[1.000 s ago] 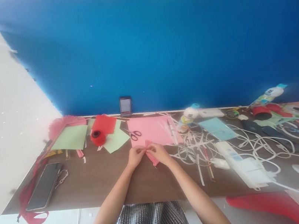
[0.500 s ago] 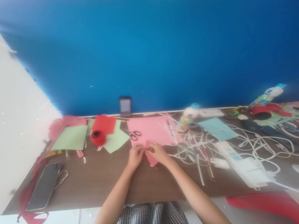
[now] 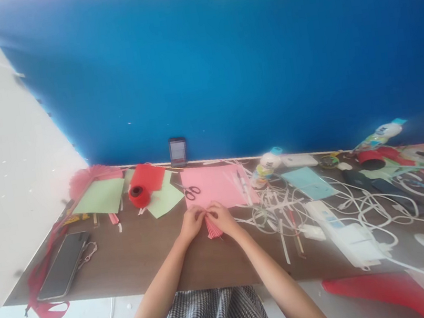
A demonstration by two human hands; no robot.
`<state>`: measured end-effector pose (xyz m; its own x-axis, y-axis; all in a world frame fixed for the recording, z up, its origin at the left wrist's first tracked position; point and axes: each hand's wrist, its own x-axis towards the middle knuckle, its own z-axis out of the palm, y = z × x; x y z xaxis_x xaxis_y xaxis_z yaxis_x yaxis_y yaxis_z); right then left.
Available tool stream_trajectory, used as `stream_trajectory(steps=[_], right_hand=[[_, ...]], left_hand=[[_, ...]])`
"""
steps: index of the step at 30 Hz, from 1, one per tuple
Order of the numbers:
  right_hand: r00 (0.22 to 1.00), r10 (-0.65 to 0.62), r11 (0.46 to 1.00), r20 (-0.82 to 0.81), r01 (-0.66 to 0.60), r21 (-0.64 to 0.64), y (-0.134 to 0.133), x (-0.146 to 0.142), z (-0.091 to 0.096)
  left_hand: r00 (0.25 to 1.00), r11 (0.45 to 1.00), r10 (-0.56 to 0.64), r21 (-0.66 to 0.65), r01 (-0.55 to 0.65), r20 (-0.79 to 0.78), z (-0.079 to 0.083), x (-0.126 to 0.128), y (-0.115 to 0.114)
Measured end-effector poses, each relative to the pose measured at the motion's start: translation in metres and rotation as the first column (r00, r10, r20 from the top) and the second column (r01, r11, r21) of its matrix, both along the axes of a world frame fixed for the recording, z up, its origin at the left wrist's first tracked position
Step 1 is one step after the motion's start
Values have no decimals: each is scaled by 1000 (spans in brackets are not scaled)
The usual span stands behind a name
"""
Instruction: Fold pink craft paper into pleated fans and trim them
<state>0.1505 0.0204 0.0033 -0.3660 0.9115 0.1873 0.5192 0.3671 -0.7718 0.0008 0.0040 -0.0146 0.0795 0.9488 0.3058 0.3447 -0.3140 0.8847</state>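
Between my two hands is a small pink pleated paper (image 3: 214, 228), its folds fanning out toward me. My left hand (image 3: 193, 222) pinches it from the left near its upper part. From the other side my right hand (image 3: 221, 218) pinches it too, fingertips close to those of the left. The fingers cover the paper's upper part. Just beyond the hands lies a flat pink sheet (image 3: 215, 182), with black-handled scissors (image 3: 192, 191) on its left edge and a pen (image 3: 240, 180) on its right. A red spool of thread (image 3: 139, 196) stands to the left.
Green sheets (image 3: 100, 196), a red sheet (image 3: 148, 177) and a phone (image 3: 64, 266) are on the left. Tangled white cables (image 3: 279, 207), a bottle (image 3: 267, 166), a power strip (image 3: 346, 234) and a blue sheet (image 3: 309, 183) crowd the right. A blue panel (image 3: 199, 76) rises behind.
The fingertips have shifted slightly on the pleated paper, and its top end, which stuck up between them before, is now hidden. The other things stay where they were.
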Motion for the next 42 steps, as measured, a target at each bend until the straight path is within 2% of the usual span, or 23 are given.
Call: stream_trajectory(steps=[5,13,22,29,34,42], right_hand=[[999,-3,1000,-35,3,-6,0,0,-1],[999,-15,1000,-45,16,10,-2,0,0],[998,-4,1000,-61,4,14,-2,4,2],[998,8,999,-69,-11,-34,-2,5,2],[999,-38,999,-33,38,-11,-1,4,3],[999,-45,995,-6,45,87,-2,3,3]], left_hand=[[1000,997,-2,-73,1,-9,2,-3,-1],[999,992,-34,-118,38,32,1,-2,-2],[1000,994,-20,-104,21,5,1,-2,-3],[999,994,-32,-101,32,4,0,-2,-3],[999,995,-38,-90,38,-1,1,-1,-3],[1000,992,-26,-124,27,6,2,-3,-4]])
